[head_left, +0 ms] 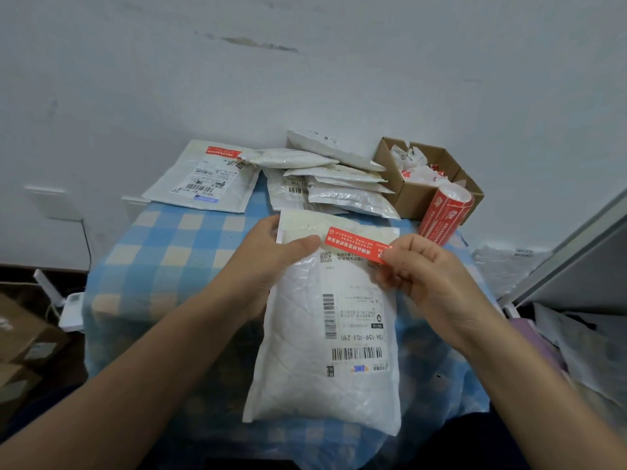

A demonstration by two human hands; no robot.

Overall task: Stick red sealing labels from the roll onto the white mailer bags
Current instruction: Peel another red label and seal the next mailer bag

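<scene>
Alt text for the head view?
A left hand grips the top edge of a white mailer bag on a blue checked tablecloth while the right hand pinches one end of a red label across the bag's top. Behind: more bags, a roll of red labels, a cardboard box.

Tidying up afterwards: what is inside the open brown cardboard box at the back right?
Crumpled white paper scraps with red bits fill the open brown cardboard box. Anything beneath them is covered; the red label roll hides its front corner.
</scene>
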